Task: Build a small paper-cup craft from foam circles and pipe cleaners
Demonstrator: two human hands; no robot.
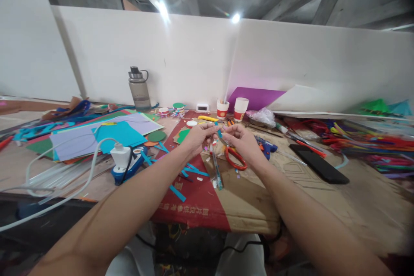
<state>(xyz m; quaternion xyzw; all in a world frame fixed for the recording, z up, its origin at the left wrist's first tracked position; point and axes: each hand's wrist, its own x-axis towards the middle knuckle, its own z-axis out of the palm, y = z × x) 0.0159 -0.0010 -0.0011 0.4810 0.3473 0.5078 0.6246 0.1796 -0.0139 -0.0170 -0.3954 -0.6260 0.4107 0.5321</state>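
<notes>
Strip [219, 133] of blue paper sits at frame centre, pinched between your two hands above the cardboard [246, 198]. Your left hand [198, 136] and right hand [242, 139] are both curled, fingertips closed on it. Just beyond, two cups [241, 109] stand near the wall; one holds sticks, the other's contents are hidden. Red scissors [235, 158] lie under your right hand, a phone [318, 164] right of it. A glue gun [127, 164] and bottle [139, 88] stand left.

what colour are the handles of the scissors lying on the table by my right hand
Red. The scissors lie on the cardboard just below the right hand, clearest in the head view.
</notes>
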